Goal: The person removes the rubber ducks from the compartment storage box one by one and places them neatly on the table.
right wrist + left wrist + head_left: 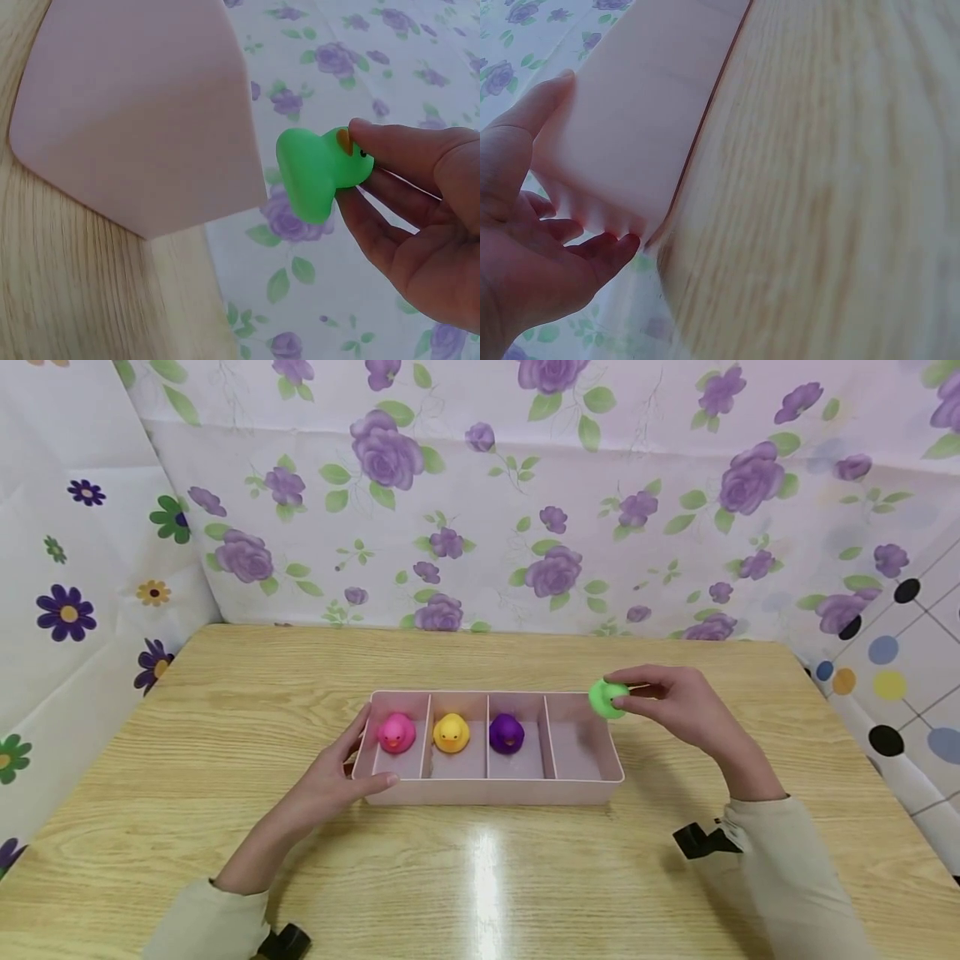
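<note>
A pale pink divided box (495,791) stands on the table with its compartments in a row. From the left they hold a pink rubber duck (396,733), a yellow rubber duck (451,733) and a purple rubber duck (507,734); the rightmost compartment has nothing in it. My left hand (330,781) holds the box's left end, thumb along the front and fingers against the end wall (592,217). Between thumb and fingers, my right hand (678,702) pinches a green rubber duck (315,169) by its head, above the box's back right corner.
The wooden table (420,877) extends around the box on every side. Behind it hangs a cloth with purple roses (555,572). Other patterned cloths line the left and right sides. Black straps (705,841) show at both sleeves.
</note>
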`<state>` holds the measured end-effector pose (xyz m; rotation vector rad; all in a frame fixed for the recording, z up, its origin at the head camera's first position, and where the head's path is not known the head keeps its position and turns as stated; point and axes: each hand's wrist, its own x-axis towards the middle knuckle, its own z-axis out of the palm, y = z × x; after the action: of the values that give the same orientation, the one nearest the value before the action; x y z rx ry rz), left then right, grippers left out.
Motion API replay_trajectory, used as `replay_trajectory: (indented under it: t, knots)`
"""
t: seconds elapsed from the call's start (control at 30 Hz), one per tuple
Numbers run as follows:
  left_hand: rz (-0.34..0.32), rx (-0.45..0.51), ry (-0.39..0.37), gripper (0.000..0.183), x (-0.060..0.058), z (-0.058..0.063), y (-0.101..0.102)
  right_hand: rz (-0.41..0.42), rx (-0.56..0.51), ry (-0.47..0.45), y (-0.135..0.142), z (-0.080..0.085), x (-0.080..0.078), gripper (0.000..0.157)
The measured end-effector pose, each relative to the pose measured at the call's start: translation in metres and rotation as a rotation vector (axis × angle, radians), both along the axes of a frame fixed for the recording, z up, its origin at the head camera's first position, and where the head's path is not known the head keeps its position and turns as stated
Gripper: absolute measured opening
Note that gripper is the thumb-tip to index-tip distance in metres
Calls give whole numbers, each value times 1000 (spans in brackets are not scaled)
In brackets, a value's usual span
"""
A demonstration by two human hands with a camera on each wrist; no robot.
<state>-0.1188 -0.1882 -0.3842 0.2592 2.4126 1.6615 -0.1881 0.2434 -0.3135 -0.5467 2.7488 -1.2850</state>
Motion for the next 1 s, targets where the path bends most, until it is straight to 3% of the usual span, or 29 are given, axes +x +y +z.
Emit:
replay_trajectory:
  t: [0.5, 1.0]
  knots:
    - [10, -23, -10, 102, 0, 0, 0, -51, 59, -57, 23, -8, -8, 43]
    - [17, -33, -14, 100, -2, 0, -1, -43, 63, -140, 28, -33, -14, 44]
